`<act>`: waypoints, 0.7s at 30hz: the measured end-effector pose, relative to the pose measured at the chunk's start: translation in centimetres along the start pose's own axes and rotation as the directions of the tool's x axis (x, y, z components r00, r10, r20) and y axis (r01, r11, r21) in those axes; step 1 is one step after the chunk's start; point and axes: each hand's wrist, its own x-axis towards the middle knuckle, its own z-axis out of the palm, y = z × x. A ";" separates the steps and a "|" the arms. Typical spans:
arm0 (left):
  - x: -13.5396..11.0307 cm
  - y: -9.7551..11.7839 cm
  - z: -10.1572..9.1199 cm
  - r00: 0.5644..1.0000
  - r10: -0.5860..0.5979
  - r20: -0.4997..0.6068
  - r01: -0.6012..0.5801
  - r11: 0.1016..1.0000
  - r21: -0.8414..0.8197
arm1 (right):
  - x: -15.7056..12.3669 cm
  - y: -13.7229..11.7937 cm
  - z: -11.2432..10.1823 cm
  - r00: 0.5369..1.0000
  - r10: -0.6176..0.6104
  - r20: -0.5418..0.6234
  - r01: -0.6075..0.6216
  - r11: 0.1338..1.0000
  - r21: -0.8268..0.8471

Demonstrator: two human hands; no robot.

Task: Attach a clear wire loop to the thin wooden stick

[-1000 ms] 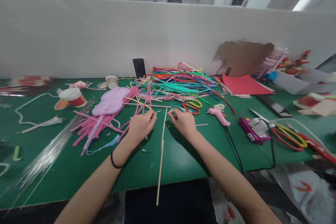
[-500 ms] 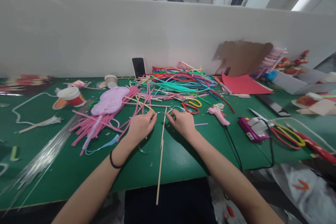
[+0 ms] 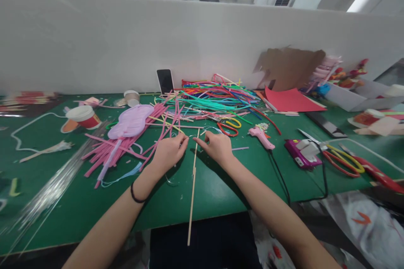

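Observation:
My left hand [image 3: 168, 153] rests on the green table [image 3: 214, 189] with its fingers pinched together just left of the top of a long thin wooden stick [image 3: 192, 185]. My right hand [image 3: 215, 147] is curled, its forefinger and thumb reaching the stick's upper end from the right. A very fine thread or wire seems to run between the two hands, too thin to make out. The stick lies lengthwise toward me and overhangs the table's near edge.
Behind the hands lie a heap of coloured strips [image 3: 217, 96], pink strips [image 3: 126, 147], a pink mask-shaped piece [image 3: 132, 119] and red-handled scissors [image 3: 229, 128]. A pink glue gun [image 3: 261, 135], purple device [image 3: 299, 153], paper cup [image 3: 82, 117] and phone [image 3: 166, 81] stand around. Clear rods [image 3: 47, 189] lie at left.
My right hand has slid a little left, closing on the top of the stick. My left hand has hardly moved. The view has shifted slightly.

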 end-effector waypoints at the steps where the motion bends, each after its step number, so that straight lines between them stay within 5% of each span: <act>1: 0.0 0.1 0.0 1.000 0.010 0.008 -0.010 1.000 -0.012 | 0.0 0.1 0.0 1.000 0.003 -0.005 -0.002 1.000 0.003; 7: 0.1 0.3 -0.1 1.000 -0.008 0.008 0.009 0.995 -0.101 | 0.0 0.0 -0.2 0.999 0.032 -0.025 -0.031 0.997 0.071; 11: 0.2 -0.4 -0.4 0.998 -0.056 -0.025 0.052 0.990 -0.130 | 0.6 0.6 -0.5 0.998 0.041 0.038 -0.053 0.894 0.445; 15: 0.4 -0.7 -0.6 0.996 -0.077 -0.041 0.067 0.979 -0.193 | 1.2 1.3 -1.0 0.946 0.013 0.325 -0.301 0.410 0.861; 18: 0.4 -0.4 -0.9 0.996 -0.086 -0.037 0.075 0.969 -0.237 | 1.3 1.2 -1.4 0.893 -0.112 0.436 -0.432 0.054 0.900; 21: 0.4 -0.1 -1.1 0.994 -0.101 -0.031 0.088 0.957 -0.275 | 1.1 1.0 -1.7 0.848 -0.239 0.474 -0.516 -0.165 0.840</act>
